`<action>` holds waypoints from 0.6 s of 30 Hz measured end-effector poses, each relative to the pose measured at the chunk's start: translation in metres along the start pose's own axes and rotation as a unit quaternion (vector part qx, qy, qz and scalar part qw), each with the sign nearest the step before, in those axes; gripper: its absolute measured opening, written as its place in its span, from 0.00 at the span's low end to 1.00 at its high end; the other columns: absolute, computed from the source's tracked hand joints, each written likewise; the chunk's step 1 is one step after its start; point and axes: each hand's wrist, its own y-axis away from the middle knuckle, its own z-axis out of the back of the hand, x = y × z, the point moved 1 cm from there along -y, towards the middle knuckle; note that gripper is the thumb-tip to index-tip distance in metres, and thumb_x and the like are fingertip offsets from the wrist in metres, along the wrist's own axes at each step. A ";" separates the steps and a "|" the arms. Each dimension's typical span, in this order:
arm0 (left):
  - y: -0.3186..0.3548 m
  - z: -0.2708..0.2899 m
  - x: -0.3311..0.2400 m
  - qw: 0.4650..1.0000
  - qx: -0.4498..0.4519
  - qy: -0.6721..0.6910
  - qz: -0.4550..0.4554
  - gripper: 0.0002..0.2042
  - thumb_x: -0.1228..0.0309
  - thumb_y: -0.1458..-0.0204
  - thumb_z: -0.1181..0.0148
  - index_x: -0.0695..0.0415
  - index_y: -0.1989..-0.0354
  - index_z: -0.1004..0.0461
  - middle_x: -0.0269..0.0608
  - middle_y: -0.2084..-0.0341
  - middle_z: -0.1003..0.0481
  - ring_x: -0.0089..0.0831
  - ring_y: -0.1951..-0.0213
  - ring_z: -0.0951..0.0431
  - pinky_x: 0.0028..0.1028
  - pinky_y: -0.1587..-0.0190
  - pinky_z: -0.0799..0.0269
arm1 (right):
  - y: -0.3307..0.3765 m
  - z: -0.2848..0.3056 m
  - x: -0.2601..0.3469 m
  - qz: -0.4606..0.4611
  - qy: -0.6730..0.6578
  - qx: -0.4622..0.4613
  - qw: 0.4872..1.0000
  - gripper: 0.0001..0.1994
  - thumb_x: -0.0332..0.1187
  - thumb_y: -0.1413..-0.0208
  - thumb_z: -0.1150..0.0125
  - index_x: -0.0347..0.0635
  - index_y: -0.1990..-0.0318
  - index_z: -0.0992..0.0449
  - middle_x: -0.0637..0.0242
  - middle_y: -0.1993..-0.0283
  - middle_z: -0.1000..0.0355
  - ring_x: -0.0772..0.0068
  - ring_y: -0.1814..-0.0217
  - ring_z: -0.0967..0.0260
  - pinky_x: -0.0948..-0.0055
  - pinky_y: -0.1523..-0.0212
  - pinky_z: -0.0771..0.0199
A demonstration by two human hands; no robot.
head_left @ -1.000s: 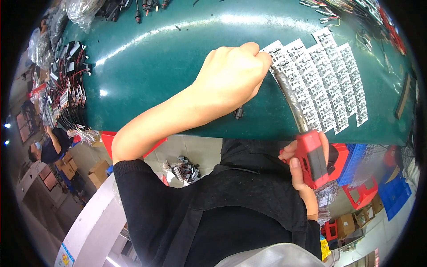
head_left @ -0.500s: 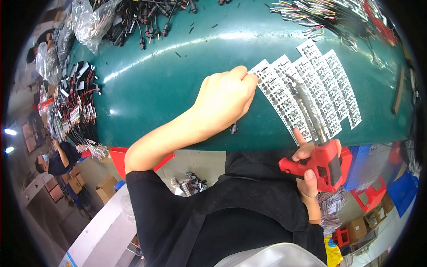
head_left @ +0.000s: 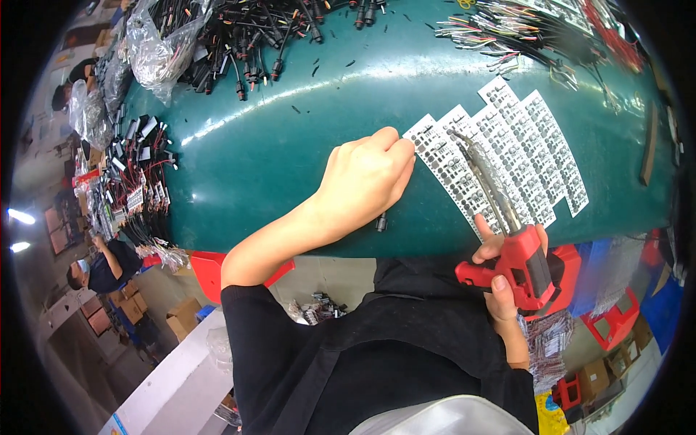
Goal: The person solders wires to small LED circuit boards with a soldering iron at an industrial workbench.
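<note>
My left hand (head_left: 365, 177) rests on the green table (head_left: 275, 159), fingers curled, its fingertips touching the near corner of the white label sheets (head_left: 507, 156) printed in black. My right hand (head_left: 507, 279) grips the red handles of long-nose pliers (head_left: 500, 217) at the table's front edge. The metal jaws lie over the label sheets, pointing away from me. A small dark connector (head_left: 381, 222) lies on the table just below my left hand.
Black connectors and cables (head_left: 246, 43) are piled at the far left, with clear plastic bags (head_left: 156, 51). Coloured wires (head_left: 536, 32) lie at the far right. More parts (head_left: 134, 181) crowd the left end. Red bins (head_left: 609, 326) and another person (head_left: 101, 264) are below the table.
The view has shifted, so the table and sheets sit lower in the picture. My left hand stays at the sheets' corner. My right hand holds the pliers throughout.
</note>
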 end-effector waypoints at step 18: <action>-0.013 0.017 0.083 0.982 -0.148 -0.077 -0.086 0.11 0.63 0.60 0.36 0.54 0.73 0.29 0.38 0.77 0.32 0.37 0.71 0.28 0.32 0.70 0.31 | -0.012 -0.002 -0.004 0.008 0.013 -0.084 0.996 0.41 0.34 0.54 0.41 0.40 0.35 0.59 0.57 0.66 0.30 0.66 0.67 0.32 0.39 0.38 0.50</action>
